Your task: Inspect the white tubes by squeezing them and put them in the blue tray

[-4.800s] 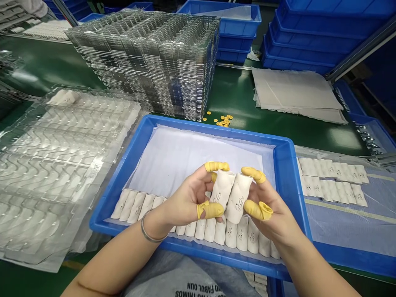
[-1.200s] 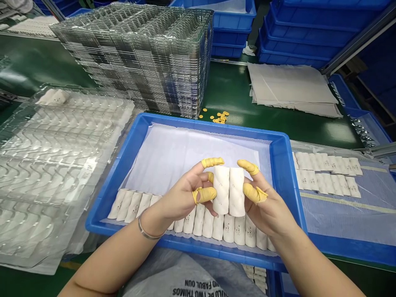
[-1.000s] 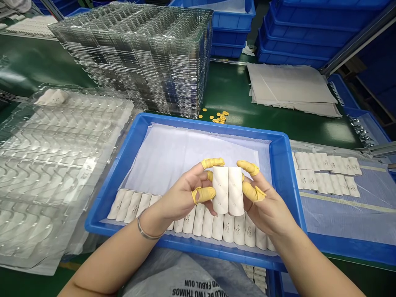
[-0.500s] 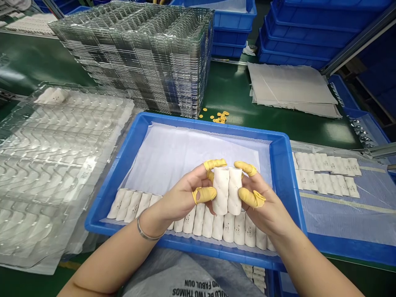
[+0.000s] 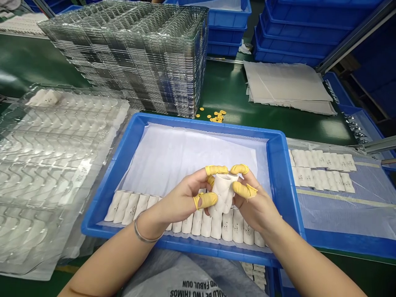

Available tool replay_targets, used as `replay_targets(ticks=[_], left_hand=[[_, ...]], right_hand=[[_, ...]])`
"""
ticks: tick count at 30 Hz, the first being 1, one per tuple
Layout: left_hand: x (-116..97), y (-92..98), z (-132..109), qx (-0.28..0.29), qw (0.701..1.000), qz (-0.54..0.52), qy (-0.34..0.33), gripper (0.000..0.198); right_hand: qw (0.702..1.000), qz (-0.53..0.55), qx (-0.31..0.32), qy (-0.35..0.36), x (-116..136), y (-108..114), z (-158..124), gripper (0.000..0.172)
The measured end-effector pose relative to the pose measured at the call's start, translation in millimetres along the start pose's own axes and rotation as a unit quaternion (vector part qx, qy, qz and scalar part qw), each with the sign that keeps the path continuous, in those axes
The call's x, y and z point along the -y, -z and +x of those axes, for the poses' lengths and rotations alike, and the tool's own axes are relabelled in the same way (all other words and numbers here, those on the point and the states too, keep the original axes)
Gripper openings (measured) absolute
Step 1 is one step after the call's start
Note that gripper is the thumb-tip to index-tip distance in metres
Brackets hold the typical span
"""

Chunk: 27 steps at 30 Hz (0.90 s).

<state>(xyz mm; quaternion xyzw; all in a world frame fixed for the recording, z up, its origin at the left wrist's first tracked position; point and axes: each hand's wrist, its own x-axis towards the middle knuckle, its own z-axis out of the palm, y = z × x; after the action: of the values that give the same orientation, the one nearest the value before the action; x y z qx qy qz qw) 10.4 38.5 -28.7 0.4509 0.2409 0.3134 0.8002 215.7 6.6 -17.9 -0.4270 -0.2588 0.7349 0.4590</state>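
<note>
Two white hollow tubes with wavy sides are held upright against each other above the blue tray [image 5: 284, 185]. My left hand [image 5: 182, 196] pinches the left white tube [image 5: 221, 192] between thumb and fingers; its open top end shows. The right white tube [image 5: 229, 200] is in the fingers of my right hand [image 5: 258, 208], set slightly behind the left one and partly covered by it. Yellow finger cots cover the thumbs and several fingertips. Below my hands, a row of similar white tubes [image 5: 227, 227], some with small dark printed marks, lies along the tray's near side.
Clear plastic trays [image 5: 62, 165] lie at the left, with a tall stack of clear trays [image 5: 139, 74] behind. Small yellow discs [image 5: 218, 116], a stack of pale sheets [image 5: 284, 86] and blue bins [image 5: 303, 33] are farther back. More white tubes [image 5: 324, 173] lie at the right.
The two tubes, side by side and facing me before, are now turned and tilted so the left one's open top shows and it overlaps the right one. My right hand has moved slightly left.
</note>
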Motion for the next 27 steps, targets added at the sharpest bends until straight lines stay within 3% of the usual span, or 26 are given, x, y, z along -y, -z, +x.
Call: replay_targets(ticks=[10, 14, 20, 27], left_hand=[[-2, -2.7, 1, 0.001, 1.000, 0.015, 0.024, 0.048], [0, 0.1, 2, 0.010, 1.000, -0.009, 0.000, 0.048], [2, 0.7, 5, -0.053, 0.998, 0.032, -0.029, 0.050], [1, 1.0, 3, -0.047, 0.997, -0.059, 0.026, 0.068]], right_hand=[[1.000, -0.019, -0.017, 0.004, -5, -1, -1, 0.044], [1.000, -0.002, 0.010, -0.005, -1, -1, -3, 0.043], [0.997, -0.007, 0.059, 0.046, 5, -3, -7, 0.035], [0.997, 0.003, 0.074, 0.003, 6, 3, -9, 0.040]])
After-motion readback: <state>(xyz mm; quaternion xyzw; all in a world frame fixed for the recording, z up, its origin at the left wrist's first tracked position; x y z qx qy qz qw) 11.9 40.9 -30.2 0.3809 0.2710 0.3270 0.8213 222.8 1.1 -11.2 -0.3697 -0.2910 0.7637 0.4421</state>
